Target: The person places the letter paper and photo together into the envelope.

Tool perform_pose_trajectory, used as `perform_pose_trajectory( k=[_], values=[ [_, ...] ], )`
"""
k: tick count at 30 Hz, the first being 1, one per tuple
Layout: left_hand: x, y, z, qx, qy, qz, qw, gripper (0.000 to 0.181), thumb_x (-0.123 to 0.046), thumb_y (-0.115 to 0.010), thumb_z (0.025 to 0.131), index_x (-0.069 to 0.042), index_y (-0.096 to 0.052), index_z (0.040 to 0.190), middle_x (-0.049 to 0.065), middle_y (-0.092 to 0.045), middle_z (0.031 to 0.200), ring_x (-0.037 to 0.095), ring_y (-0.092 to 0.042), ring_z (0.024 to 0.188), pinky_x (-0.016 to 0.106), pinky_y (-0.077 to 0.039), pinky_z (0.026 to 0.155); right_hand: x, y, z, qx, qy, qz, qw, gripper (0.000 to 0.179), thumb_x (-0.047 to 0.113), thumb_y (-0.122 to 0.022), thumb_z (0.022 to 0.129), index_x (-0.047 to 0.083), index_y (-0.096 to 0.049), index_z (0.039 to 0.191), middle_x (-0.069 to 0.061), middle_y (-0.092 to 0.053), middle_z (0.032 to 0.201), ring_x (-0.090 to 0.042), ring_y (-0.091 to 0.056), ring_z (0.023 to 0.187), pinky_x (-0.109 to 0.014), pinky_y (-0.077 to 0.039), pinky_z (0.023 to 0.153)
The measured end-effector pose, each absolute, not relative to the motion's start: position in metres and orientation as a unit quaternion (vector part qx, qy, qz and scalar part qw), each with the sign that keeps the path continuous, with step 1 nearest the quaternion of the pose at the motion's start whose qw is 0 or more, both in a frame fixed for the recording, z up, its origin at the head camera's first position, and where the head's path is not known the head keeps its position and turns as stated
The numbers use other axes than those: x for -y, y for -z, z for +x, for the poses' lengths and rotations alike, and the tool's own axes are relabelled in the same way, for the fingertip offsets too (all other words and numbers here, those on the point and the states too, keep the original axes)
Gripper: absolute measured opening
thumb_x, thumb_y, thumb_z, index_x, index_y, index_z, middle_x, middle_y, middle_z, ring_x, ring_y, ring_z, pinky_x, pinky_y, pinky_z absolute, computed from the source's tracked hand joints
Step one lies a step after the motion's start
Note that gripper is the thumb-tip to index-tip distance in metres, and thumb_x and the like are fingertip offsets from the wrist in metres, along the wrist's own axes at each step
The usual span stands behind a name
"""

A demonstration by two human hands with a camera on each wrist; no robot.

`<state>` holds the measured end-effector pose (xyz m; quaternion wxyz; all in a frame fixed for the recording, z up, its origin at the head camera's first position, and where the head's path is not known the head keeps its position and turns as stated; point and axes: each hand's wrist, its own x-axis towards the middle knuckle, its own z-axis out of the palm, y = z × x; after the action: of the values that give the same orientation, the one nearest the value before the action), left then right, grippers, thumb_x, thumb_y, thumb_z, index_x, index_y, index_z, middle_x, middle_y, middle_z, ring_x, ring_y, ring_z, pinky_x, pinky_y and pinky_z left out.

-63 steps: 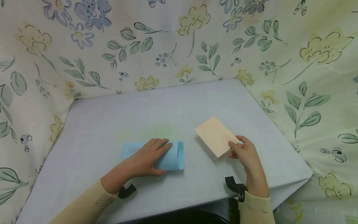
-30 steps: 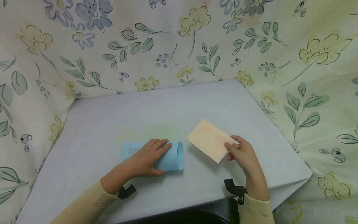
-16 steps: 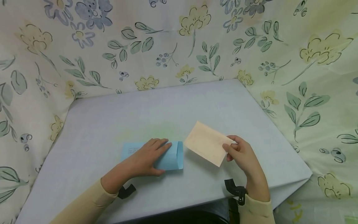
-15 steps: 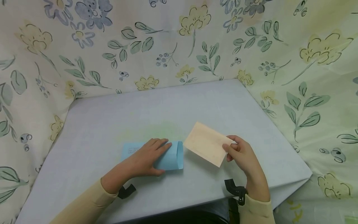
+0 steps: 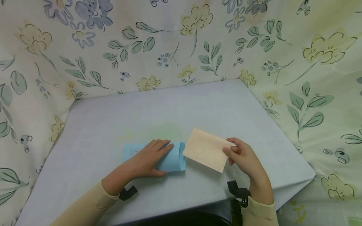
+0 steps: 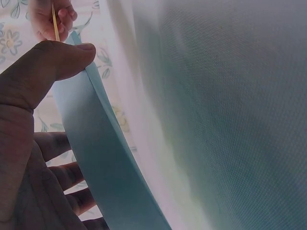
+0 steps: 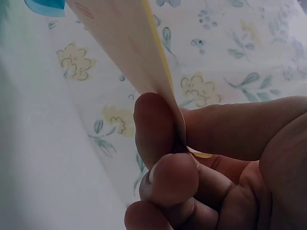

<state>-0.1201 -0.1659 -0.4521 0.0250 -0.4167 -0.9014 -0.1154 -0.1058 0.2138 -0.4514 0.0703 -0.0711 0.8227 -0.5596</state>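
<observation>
A light blue envelope with small printed lines lies at the table's middle, its open end facing right. My left hand holds it across its width, thumb at the near edge and fingers over the far side; in the left wrist view the envelope stands between thumb and fingers. A cream card is pinched at its right end by the thumb and fingers of my right hand. The card's left edge reaches the envelope's mouth in the head view; whether they touch I cannot tell. A small reddish print marks the card's underside.
A pale cloth covers the table. Its front edge runs just before my body. Flower-patterned curtain hangs behind and at both sides. Black straps sit on the wrists.
The right hand has brought the card leftward and slightly nearer to me, turning it so its left end meets the envelope's open end. The left hand and envelope have stayed put.
</observation>
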Motion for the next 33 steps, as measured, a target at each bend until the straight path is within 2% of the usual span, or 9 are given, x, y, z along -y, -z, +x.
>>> perform_pose_trajectory(
  k=[11,21,27,33],
  values=[
    [0.165,0.4514,-0.1202,0.901,0.11,-0.419,0.024,0.101,-0.046,-0.09,0.075,-0.004,-0.043,0.154,0.018,-0.044,0.153,0.035,-0.043,0.136,0.051,-0.042,0.108,-0.2129,0.4495,-0.104,-0.835,0.534,-0.099,0.09,0.042,0.018,-0.069,0.1,-0.003,-0.054,0.133,-0.009,-0.057,0.064,-0.041,-0.054,0.06,-0.03,-0.037,0.055],
    [0.1642,0.4514,-0.1211,0.9,0.111,-0.42,0.026,0.101,-0.045,-0.09,0.074,-0.004,-0.044,0.154,0.017,-0.044,0.154,0.035,-0.043,0.136,0.051,-0.041,0.108,-0.2109,0.4511,-0.1062,-0.829,0.535,-0.133,0.1,0.036,0.016,-0.068,0.1,-0.002,-0.056,0.13,-0.01,-0.059,0.067,-0.041,-0.054,0.059,-0.028,-0.036,0.052],
    [0.1643,0.4525,-0.122,0.897,0.108,-0.428,0.029,0.101,-0.044,-0.09,0.074,-0.004,-0.043,0.154,0.018,-0.043,0.154,0.035,-0.043,0.136,0.051,-0.04,0.109,-0.2087,0.452,-0.1074,-0.825,0.536,-0.149,0.102,0.034,0.015,-0.066,0.101,-0.002,-0.057,0.128,-0.009,-0.058,0.069,-0.036,-0.052,0.057,-0.027,-0.035,0.049],
    [0.1637,0.453,-0.1228,0.895,0.108,-0.433,0.03,0.1,-0.044,-0.09,0.074,-0.003,-0.044,0.153,0.019,-0.044,0.153,0.036,-0.043,0.136,0.052,-0.037,0.112,-0.2061,0.4512,-0.1078,-0.822,0.537,-0.154,0.108,0.031,0.014,-0.065,0.102,-0.001,-0.057,0.127,-0.007,-0.057,0.07,-0.024,-0.05,0.055,-0.026,-0.033,0.047]
  ],
)
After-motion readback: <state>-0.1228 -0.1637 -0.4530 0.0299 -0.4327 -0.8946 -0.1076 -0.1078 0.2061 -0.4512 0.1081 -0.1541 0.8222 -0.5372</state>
